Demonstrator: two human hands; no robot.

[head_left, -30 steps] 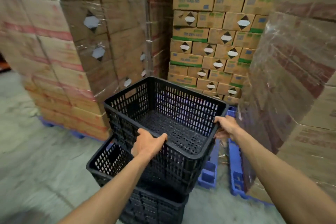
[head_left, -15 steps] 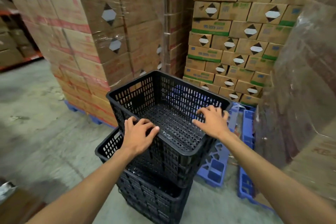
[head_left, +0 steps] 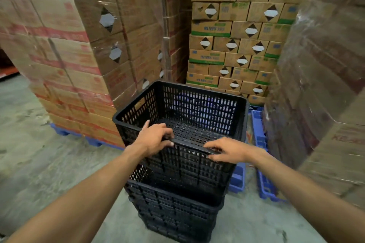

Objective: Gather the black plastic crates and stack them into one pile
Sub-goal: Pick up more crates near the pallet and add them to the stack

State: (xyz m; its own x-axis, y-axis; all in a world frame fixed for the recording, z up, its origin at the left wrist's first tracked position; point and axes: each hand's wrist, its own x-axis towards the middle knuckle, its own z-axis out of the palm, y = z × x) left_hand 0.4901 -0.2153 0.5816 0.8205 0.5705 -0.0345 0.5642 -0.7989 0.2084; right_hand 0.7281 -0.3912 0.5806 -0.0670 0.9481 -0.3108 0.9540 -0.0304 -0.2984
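Crates are nearly one pile: the top crate (head_left: 189, 124) sits nested in the lower crate (head_left: 173, 209), in front of the green-banded boxes (head_left: 237, 45). To seat it well, I judge an even downward press on its near rim is needed. Left hand (head_left: 153, 140) and right hand (head_left: 229, 151) rest there palm-down, arms outstretched, fingers curled over the rim.

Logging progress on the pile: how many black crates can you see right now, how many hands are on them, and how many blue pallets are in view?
Black crates: 2, the top crate nested in the lower crate
Hands on the top crate's near rim: 2, left hand and right hand
Blue pallets: 3
Total: 7
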